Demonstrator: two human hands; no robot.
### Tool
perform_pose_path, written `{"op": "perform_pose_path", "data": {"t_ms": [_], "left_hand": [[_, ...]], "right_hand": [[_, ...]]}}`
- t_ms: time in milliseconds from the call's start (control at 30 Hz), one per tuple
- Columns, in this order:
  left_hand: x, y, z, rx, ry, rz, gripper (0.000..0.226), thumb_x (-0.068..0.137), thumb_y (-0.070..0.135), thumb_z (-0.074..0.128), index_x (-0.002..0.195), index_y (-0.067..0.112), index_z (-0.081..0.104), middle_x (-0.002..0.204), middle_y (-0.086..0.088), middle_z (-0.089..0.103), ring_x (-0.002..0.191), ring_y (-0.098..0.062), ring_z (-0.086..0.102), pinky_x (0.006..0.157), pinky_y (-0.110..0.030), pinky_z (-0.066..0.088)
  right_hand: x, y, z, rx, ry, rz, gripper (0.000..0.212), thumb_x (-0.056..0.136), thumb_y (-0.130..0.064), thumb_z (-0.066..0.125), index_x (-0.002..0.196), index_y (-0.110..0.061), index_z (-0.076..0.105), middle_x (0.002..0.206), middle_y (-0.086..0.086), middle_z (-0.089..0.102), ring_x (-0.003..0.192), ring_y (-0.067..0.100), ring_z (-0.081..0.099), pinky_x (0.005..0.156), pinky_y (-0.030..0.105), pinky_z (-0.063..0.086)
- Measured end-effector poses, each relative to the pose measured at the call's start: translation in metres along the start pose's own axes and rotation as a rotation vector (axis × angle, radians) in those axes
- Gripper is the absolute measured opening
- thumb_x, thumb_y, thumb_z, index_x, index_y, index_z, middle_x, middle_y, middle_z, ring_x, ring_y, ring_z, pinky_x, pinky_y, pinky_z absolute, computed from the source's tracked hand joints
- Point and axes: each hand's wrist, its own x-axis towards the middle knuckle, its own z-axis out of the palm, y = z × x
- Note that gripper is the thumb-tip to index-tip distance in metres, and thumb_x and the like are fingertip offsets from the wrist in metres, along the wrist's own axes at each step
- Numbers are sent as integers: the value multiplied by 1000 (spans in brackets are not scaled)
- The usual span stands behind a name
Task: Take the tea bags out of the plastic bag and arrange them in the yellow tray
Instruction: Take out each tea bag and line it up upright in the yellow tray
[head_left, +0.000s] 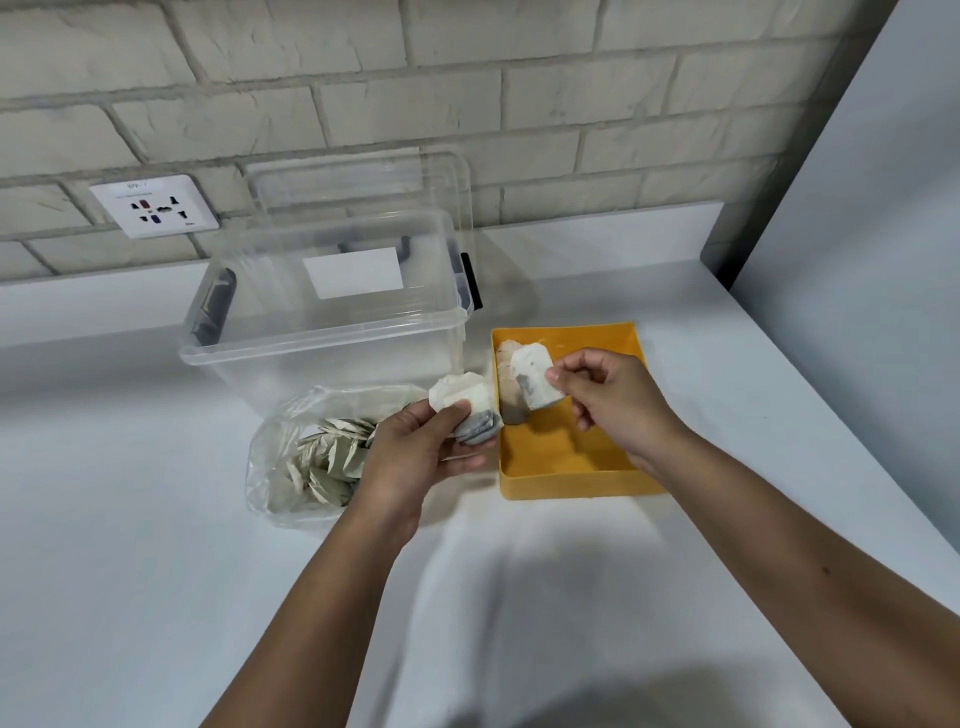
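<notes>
Right grip pinches one tea bag over the yellow tray, left grip holds spare bags; best placed flat beside laid bags.

My bare forearms reach forward, hands near each other. My left hand grips a stack of tea bags under its thumb; my right hand pinches a single tea bag.

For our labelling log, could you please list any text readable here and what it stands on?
Wall socket: a short label along its top and tiny print lower down, both too blurred to read.
Clear box: white sticker, apparently blank.
Tea bags, plastic bag, yellow tray: no print visible.
</notes>
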Motion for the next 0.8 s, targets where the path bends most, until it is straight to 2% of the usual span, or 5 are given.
{"op": "perform_pose_path", "data": {"t_ms": [100, 300, 633, 800], "left_hand": [[2, 0, -7, 0, 31, 19, 15, 96, 11, 61, 106, 6, 70, 92, -15, 77, 79, -27, 76, 67, -29, 62], [5, -2, -12, 12, 52, 11, 14, 96, 10, 61, 105, 7, 70, 95, -18, 76, 81, -29, 76, 64, -28, 62], [10, -4, -11, 18, 41, 7, 16, 96, 10, 60, 108, 9, 70, 97, -17, 76, 80, -29, 76, 61, -27, 61], [10, -5, -11, 18, 36, -3, 15, 95, 10, 61, 108, 10, 70, 96, -17, 76, 81, -30, 76, 62, -27, 61]], "right_hand": [[17, 15, -1, -86, -72, 100, 2, 91, -18, 66, 92, -15, 66, 76, 0, 64, 54, 11, 50, 46, 23, 45], [40, 38, 14, -272, -243, 233, 5, 92, -16, 66, 87, -15, 65, 85, 6, 70, 56, 12, 53, 45, 21, 42], [56, 53, 29, -322, -144, 233, 10, 87, -19, 72, 81, -18, 64, 80, 9, 70, 55, 16, 55, 46, 25, 44], [58, 52, 34, -463, -169, 172, 23, 73, -23, 85, 77, -15, 64, 73, 8, 70, 54, 22, 60, 55, 32, 52]]}}
